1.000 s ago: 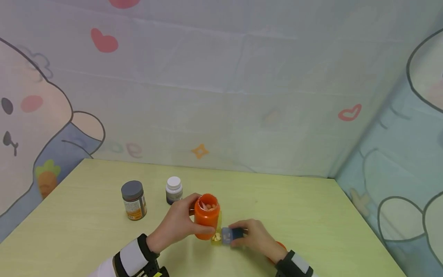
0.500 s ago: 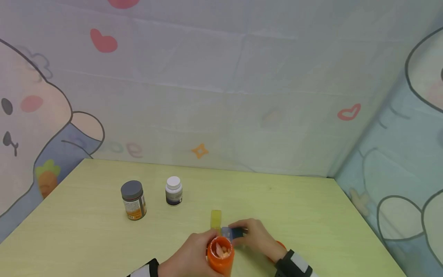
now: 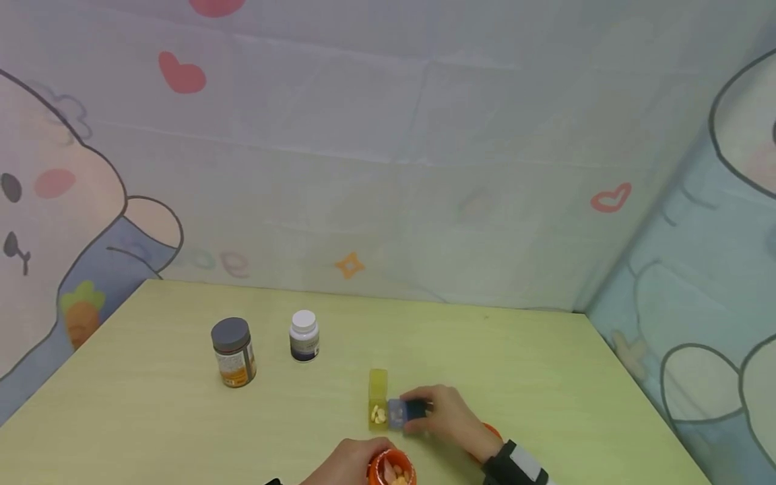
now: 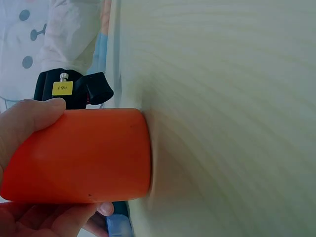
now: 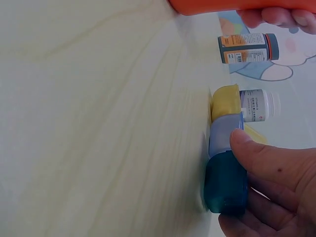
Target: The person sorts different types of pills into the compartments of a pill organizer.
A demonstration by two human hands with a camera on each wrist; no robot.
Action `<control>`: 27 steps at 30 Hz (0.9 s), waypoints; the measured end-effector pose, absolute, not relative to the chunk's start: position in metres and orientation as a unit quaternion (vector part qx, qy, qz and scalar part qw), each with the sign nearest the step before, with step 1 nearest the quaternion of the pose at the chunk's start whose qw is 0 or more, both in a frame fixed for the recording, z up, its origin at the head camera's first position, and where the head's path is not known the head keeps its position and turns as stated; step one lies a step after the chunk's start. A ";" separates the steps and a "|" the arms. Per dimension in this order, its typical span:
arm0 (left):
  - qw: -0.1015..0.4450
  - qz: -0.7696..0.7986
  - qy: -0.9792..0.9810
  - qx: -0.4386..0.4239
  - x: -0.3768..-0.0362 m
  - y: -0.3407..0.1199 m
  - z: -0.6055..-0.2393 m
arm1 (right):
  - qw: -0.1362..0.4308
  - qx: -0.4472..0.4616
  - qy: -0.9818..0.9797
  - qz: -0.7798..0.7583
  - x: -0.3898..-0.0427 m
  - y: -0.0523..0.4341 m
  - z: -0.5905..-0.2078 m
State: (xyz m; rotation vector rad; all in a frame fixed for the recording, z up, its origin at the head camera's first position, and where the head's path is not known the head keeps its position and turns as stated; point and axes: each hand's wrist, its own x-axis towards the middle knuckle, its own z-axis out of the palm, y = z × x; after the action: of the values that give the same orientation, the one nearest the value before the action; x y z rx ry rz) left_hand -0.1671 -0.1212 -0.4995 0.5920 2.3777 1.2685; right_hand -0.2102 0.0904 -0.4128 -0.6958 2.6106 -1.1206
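Note:
My left hand [image 3: 351, 463] grips an open orange pill bottle [image 3: 391, 471] at the table's near edge; pale tablets show inside it. In the left wrist view the orange bottle [image 4: 79, 155] fills the frame, fingers wrapped round it. My right hand [image 3: 445, 416] holds a small pill organiser [image 3: 394, 409] flat on the table, thumb on its blue sections. Its yellow compartment [image 3: 378, 414] is open with the lid up and holds several pale tablets. In the right wrist view the thumb presses the dark blue part of the pill organiser [image 5: 226, 185].
A brown bottle with a grey cap [image 3: 233, 351] and a small white-capped bottle [image 3: 304, 335] stand on the yellow-green table [image 3: 151, 404] to the left. An orange lid [image 3: 490, 431] lies behind my right wrist. Cartoon-print fabric walls [image 3: 388, 155] close in the back and right.
My left hand has pulled the orange bottle from beside the organiser toward me, down to the table's near edge. The tablets in the yellow compartment are uncovered. My right hand has stayed on the organiser.

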 end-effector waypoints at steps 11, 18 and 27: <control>0.190 0.461 0.837 0.225 -0.163 -0.120 -0.500 | 0.083 -0.133 0.915 -0.372 -0.200 0.104 -0.399; 0.222 0.464 0.839 0.177 -0.162 -0.119 -0.496 | 0.065 -0.115 0.934 -0.333 -0.196 0.132 -0.395; 0.222 0.455 0.844 0.177 -0.163 -0.118 -0.496 | 0.103 -0.064 0.949 -0.290 -0.190 0.163 -0.411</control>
State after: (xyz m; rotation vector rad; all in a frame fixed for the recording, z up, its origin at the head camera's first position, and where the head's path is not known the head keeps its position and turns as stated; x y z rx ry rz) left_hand -0.1627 -0.1181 -0.4961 0.4884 2.3315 1.2567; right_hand -0.1902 0.1626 -0.4112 -0.1891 2.8018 -0.8554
